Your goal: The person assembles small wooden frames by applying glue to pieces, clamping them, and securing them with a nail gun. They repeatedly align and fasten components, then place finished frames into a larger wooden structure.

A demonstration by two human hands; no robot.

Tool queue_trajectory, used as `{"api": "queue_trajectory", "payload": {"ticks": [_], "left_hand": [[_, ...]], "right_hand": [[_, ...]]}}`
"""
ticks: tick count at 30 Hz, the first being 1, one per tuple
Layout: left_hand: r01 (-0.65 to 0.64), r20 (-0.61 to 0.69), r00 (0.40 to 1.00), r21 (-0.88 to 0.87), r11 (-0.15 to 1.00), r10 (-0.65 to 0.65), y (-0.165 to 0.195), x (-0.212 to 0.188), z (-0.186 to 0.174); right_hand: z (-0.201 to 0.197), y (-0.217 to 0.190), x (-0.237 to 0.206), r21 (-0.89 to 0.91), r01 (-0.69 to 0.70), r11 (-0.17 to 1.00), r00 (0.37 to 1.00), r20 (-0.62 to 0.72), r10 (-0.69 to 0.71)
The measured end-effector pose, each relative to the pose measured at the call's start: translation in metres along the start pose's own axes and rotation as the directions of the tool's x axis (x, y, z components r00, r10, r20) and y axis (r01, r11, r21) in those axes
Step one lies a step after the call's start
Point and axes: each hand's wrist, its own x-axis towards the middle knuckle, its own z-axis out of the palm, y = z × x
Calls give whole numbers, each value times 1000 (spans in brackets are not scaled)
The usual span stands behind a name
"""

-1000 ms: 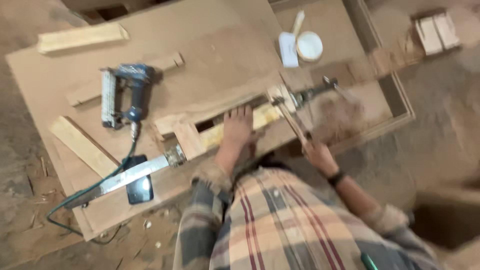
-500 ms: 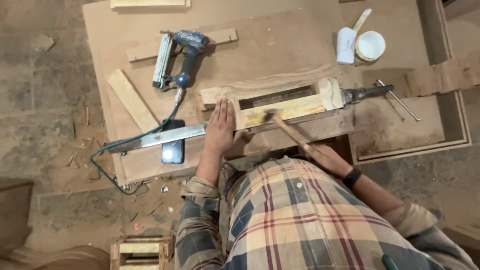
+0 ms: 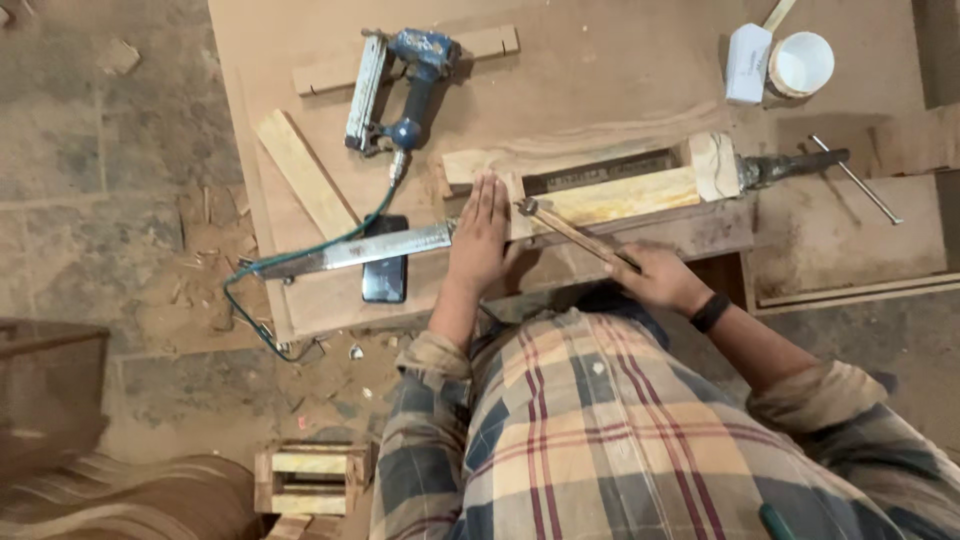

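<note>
My left hand (image 3: 482, 235) lies flat, fingers together and straight, pressing on the wooden workpiece (image 3: 600, 190) held in one long bar clamp (image 3: 560, 215) on the workbench (image 3: 620, 70). My right hand (image 3: 655, 278) is closed around a hammer (image 3: 572, 233) — its head touches the wood just beside my left fingers. One blue nail gun (image 3: 400, 90) (hose attached), one phone (image 3: 385, 272) and two loose wood strips — all lie to the left.

- A blue nail gun (image 3: 405, 90) lies on the surface (image 3: 600, 70), green hose (image 3: 300, 260) trailing off.
- A dark phone (image 3: 384, 275) near the surface's edge.
- A white cup (image 3: 800, 65) beside a white box (image 3: 747, 62).
- A small wooden crate (image 3: 312, 478) on the floor (image 3: 90, 150).
</note>
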Motion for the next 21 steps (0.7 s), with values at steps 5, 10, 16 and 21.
{"api": "queue_trajectory", "payload": {"ticks": [5,10,16,21], "left_hand": [[42,91,995,-10,999,-41,3,0,-4],[62,-41,997,69,996,-59,8,3,8],[103,-34,994,109,989,-99,4,6,14],[155,17,987,92,984,-157,8,7,14]], "right_hand": [[-32,7,5,32,123,992,991,-64,-120],[-131,16,46,395,-357,846,933,190,305],[-177,15,126,437,-361,824,867,483,123],[-196,2,209,-186,-276,943,601,732,320]]}}
